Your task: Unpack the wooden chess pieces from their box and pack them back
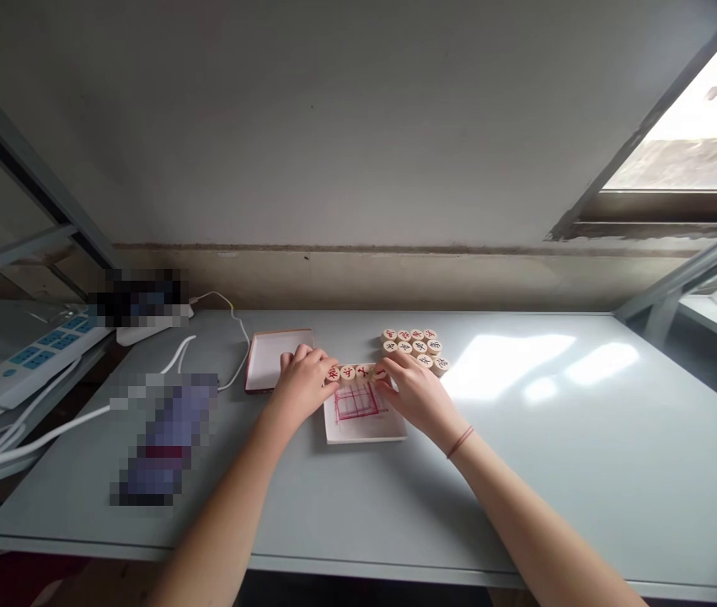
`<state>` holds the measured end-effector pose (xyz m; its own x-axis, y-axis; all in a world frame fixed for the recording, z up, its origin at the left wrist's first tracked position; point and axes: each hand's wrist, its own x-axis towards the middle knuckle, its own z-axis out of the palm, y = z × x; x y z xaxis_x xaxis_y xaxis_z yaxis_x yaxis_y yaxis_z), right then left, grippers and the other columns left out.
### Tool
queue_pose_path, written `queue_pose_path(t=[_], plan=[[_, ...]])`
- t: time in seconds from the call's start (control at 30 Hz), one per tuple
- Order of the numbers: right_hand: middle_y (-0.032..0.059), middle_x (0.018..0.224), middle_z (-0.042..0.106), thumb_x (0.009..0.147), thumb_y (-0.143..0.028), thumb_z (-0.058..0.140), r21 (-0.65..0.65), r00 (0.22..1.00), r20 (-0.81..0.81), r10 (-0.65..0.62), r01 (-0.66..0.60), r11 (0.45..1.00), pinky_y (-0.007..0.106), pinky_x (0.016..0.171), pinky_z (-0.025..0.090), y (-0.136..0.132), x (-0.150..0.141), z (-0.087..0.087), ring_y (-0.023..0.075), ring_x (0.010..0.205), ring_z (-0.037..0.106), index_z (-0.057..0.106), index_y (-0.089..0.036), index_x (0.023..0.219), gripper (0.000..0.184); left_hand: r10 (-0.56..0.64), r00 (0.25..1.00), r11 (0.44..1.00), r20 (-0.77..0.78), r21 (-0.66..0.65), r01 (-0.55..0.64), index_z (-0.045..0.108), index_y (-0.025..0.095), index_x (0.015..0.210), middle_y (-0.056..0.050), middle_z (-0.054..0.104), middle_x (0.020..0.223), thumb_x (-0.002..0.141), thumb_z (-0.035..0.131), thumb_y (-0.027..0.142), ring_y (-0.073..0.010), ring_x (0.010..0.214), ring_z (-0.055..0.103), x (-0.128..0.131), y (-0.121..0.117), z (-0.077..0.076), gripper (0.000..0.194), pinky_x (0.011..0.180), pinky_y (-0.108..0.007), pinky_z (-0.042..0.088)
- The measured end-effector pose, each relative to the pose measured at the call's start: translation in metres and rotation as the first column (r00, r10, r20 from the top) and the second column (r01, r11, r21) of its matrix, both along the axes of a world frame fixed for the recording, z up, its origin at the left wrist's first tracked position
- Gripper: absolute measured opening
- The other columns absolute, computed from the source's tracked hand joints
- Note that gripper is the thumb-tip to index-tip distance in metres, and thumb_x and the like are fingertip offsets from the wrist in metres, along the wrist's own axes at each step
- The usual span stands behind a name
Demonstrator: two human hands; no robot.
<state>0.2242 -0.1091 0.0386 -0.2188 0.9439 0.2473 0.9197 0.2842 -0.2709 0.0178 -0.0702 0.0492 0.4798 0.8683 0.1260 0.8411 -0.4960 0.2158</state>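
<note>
A row of round wooden Chinese chess pieces (348,373) with red characters lies across the far end of a shallow white box (364,430). My left hand (302,379) grips the row's left end, fingers curled round it. Against the right end presses my right hand (418,396), its fingers partly covering the last piece. Red grid lines mark the inside of the box. Just beyond my right hand stand stacked chess pieces (420,346) in several rows, some with red and some with black characters; my hand hides part of them.
The box lid (279,358) lies to the left, partly behind my left hand. Further left are a blurred purple item (172,438), white cables (67,434) and a power strip (42,358). A wall closes off the back of the grey desk (560,472).
</note>
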Motion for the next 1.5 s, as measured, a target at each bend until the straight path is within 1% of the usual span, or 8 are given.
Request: queue_pose_path(t=[0.2,0.37,0.67,0.8,0.9,1.07,1.27,1.5], plan=[[0.0069,0.104,0.061,0.087,-0.038,0.049,-0.030,0.978,-0.191,-0.082,0.077,0.997,0.028,0.065,0.045,0.016,0.008,0.015,0.0147,0.070,0.059,0.064,-0.022,0.095,0.024,0.008,0.999,0.998,-0.048,-0.058,-0.011,0.065,0.025,0.101,-0.004,0.065,0.102,0.085,0.058,0.025,-0.0238,0.101,0.049,0.002,0.000,0.005,0.018,0.081,-0.037,0.034],[0.0112,0.112,0.062,0.085,-0.034,0.047,-0.205,0.938,0.051,-0.342,0.345,0.916,0.029,0.069,0.043,0.063,0.005,0.031,0.0221,0.087,0.062,0.062,-0.020,0.111,0.033,0.031,0.999,0.994,-0.040,-0.099,-0.035,0.065,0.026,0.104,-0.005,0.064,0.106,0.083,0.059,0.031,-0.0248,0.104,0.048,0.002,-0.001,0.008,0.023,0.083,-0.037,0.034],[0.0170,0.098,0.069,0.075,-0.011,0.057,-0.364,0.926,0.181,-0.331,0.376,0.852,0.031,0.072,0.045,0.097,-0.012,0.031,0.0281,0.093,0.065,0.069,-0.013,0.099,0.027,0.049,0.998,0.997,0.049,-0.067,-0.045,0.065,0.023,0.111,-0.007,0.062,0.112,0.080,0.061,0.046,-0.0279,0.106,0.050,-0.002,0.001,0.013,0.039,0.087,-0.041,0.041],[0.0148,0.102,0.069,0.083,-0.024,0.056,-0.313,0.939,0.096,-0.330,0.343,0.886,0.030,0.075,0.047,0.087,-0.011,0.038,0.0248,0.091,0.066,0.066,-0.014,0.109,0.029,0.029,0.990,0.999,0.134,-0.024,-0.026,0.060,0.022,0.118,-0.007,0.063,0.112,0.084,0.059,0.037,-0.0270,0.107,0.053,-0.002,0.003,0.012,0.038,0.090,-0.041,0.043],[0.0086,0.103,0.070,0.084,-0.043,0.056,-0.358,0.946,-0.225,-0.232,0.142,0.923,0.026,0.066,0.050,0.065,-0.015,0.044,0.0168,0.071,0.068,0.063,-0.020,0.113,0.038,-0.024,0.947,1.000,0.319,0.022,0.018,0.048,0.023,0.132,-0.008,0.057,0.124,0.086,0.059,0.036,-0.0252,0.112,0.054,0.001,0.002,0.011,0.049,0.095,-0.039,0.045],[0.0093,0.095,0.071,0.076,-0.051,0.064,-0.326,0.606,-0.789,-0.103,-0.271,0.906,0.029,0.063,0.056,0.021,-0.024,0.041,0.0187,0.077,0.068,0.064,-0.017,0.099,0.042,-0.114,0.809,0.981,0.577,-0.063,0.183,0.060,0.026,0.118,-0.003,0.061,0.121,0.088,0.055,0.029,-0.0187,0.106,0.061,0.008,-0.002,0.018,0.030,0.088,-0.029,0.051],[0.0102,0.094,0.070,0.071,-0.053,0.068,-0.282,0.413,-0.892,-0.184,-0.190,0.941,0.033,0.071,0.058,0.008,-0.015,0.031,0.0192,0.081,0.067,0.063,-0.016,0.095,0.044,-0.117,0.825,0.955,0.554,-0.166,0.247,0.063,0.022,0.093,-0.001,0.062,0.097,0.081,0.063,0.027,-0.0139,0.082,0.061,-0.005,-0.003,0.020,0.012,0.076,-0.026,0.050],[0.0091,0.098,0.069,0.075,-0.052,0.064,-0.277,0.528,-0.833,-0.167,-0.136,0.951,0.031,0.070,0.056,0.008,-0.014,0.026,0.0198,0.085,0.066,0.065,-0.017,0.093,0.039,-0.172,0.913,0.972,0.370,-0.086,0.217,0.056,0.019,0.073,0.000,0.057,0.087,0.075,0.060,0.014,-0.0136,0.078,0.056,-0.015,-0.012,0.012,0.007,0.076,-0.028,0.046]])
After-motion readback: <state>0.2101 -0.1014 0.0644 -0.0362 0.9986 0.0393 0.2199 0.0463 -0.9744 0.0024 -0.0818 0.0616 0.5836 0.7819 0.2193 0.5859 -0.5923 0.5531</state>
